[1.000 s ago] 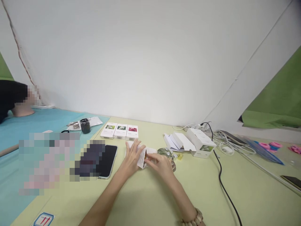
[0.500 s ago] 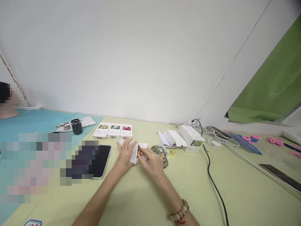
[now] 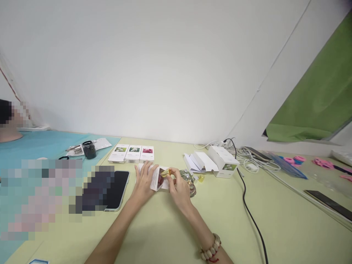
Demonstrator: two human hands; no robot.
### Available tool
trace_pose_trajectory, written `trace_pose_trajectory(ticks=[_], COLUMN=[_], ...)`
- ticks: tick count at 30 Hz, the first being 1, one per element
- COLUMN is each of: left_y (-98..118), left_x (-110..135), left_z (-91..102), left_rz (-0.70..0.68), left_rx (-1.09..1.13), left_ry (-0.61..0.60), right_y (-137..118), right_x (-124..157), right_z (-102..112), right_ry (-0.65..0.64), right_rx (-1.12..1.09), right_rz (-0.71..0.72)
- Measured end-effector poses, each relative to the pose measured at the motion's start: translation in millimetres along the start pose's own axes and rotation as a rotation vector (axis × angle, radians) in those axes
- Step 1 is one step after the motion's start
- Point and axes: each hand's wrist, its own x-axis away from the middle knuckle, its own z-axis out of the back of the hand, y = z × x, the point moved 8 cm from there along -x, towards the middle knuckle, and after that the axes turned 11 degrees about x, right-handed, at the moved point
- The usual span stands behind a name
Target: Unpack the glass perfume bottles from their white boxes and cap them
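Observation:
My left hand (image 3: pixel 143 183) is wrapped over a small white printed box (image 3: pixel 155 182) lying on the table, its open end facing right. Something dark red shows inside that opening. Between the thumb and fingers of my right hand (image 3: pixel 179 189) is a small shiny gold piece (image 3: pixel 165 173), held tilted at the mouth of the box. Its exact kind is too small to make out. Right behind my right hand lie a greenish clear crumpled thing (image 3: pixel 186 175) and a small yellow piece (image 3: pixel 201 178).
Three white boxes with flower pictures (image 3: pixel 132 154) lie in a row at the back. A larger white box (image 3: pixel 224 163) stands right of them, beside open white cartons (image 3: pixel 198 161). A phone (image 3: pixel 118 190) lies left; a black cable (image 3: pixel 247 205) and white cords (image 3: pixel 247 161) run along the right.
My right hand has drawn back slightly and up from the box opening. More of the gold piece now shows in its fingers, and the dark red inside is visible.

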Motion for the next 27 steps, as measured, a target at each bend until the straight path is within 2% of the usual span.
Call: trace_pose_trajectory(ticks=[5, 15, 21, 27], left_y=[-1, -7, -24, -30], left_x=[0, -1, -1, 1], left_z=[-0.8, 2.3, 5.5, 1.1], left_rz=[0.016, -0.01, 0.072, 0.119], left_rx=[-0.017, -0.113, -0.175, -0.144], left_ry=[0.015, 0.041, 0.089, 0.085], right_y=[3, 8, 8, 2], right_x=[1, 0, -1, 0], right_z=[-9, -7, -2, 1], right_ry=[-0.065, 0.031, 0.052, 0.05], right_rx=[-0.2, -0.384, -0.321, -0.162], right_rz=[-0.035, -0.069, -0.061, -0.022])
